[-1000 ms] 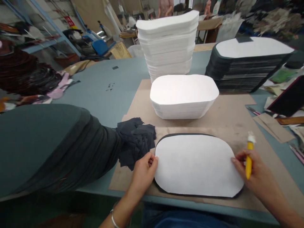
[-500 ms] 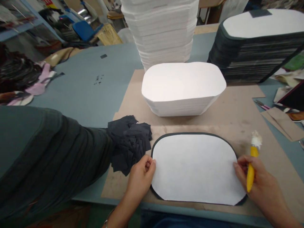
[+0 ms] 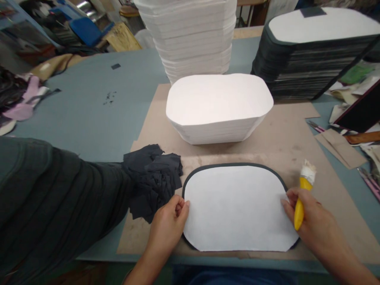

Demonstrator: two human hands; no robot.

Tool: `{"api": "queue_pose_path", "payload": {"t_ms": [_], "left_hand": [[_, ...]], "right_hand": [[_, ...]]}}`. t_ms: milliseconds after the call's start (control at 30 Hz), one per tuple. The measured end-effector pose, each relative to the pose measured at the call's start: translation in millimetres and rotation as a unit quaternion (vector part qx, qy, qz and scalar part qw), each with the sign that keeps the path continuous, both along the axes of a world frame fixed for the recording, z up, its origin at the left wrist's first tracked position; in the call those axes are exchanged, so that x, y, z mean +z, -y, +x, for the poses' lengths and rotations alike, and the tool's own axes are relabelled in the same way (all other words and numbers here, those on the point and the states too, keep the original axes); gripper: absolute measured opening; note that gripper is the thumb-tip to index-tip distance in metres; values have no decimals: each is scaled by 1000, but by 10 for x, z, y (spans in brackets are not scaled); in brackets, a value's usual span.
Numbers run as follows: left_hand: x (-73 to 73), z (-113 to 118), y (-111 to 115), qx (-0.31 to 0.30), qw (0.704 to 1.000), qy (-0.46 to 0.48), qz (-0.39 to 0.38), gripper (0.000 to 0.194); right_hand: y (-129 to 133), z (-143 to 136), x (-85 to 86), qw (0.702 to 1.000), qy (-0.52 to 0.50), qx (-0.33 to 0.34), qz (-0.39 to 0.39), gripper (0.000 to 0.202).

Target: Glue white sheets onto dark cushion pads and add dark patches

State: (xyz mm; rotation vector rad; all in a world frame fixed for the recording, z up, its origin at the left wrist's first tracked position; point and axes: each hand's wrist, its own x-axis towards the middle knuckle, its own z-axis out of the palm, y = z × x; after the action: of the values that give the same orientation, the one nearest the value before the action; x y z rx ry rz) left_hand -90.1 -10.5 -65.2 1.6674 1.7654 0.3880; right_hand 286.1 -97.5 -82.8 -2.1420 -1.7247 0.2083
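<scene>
A white panel (image 3: pixel 237 209) with rounded ends lies near the table's front edge, over a slightly larger black piece (image 3: pixel 219 165) that shows as a dark rim. At its left edge, my left hand (image 3: pixel 170 219) pinches the layers between thumb and finger. My right hand (image 3: pixel 307 213) is closed round a yellow-handled brush (image 3: pixel 299 209), bristles up, its thumb and fingertips at the panel's right edge. Behind the panel stands a stack of white pieces (image 3: pixel 219 101). Small black fabric pieces (image 3: pixel 152 178) are heaped left of my left hand.
Brown board (image 3: pixel 267 148) covers part of the blue-green table (image 3: pixel 86 114). A tall white stack (image 3: pixel 192 39) and a black stack with a white top (image 3: pixel 314 63) stand behind. Large dark green layered material (image 3: pixel 68 198) fills the left; scissors (image 3: pixel 316 126) and scraps lie right.
The view has shifted, so most things appear farther left. Both hands remain at the panel's edges, and the brush is still in my right hand.
</scene>
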Motion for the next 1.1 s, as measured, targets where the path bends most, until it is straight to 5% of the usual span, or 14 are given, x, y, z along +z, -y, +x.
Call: {"api": "queue_pose_path", "payload": {"t_ms": [200, 400, 800, 1100], "left_hand": [[0, -28, -46, -3, 1000, 23, -18, 34], [-41, -33, -49, -2, 999, 33, -12, 33], [-35, 34, -18, -13, 1000, 1, 24, 21], [190, 83, -28, -32, 993, -110, -3, 16]], "right_hand": [[-16, 7, 145, 996, -78, -37, -28, 26], [-16, 10, 110, 991, -113, -52, -38, 29], [34, 200, -78, 996, -40, -53, -51, 46], [-19, 104, 132, 997, 33, -35, -68, 38]]}}
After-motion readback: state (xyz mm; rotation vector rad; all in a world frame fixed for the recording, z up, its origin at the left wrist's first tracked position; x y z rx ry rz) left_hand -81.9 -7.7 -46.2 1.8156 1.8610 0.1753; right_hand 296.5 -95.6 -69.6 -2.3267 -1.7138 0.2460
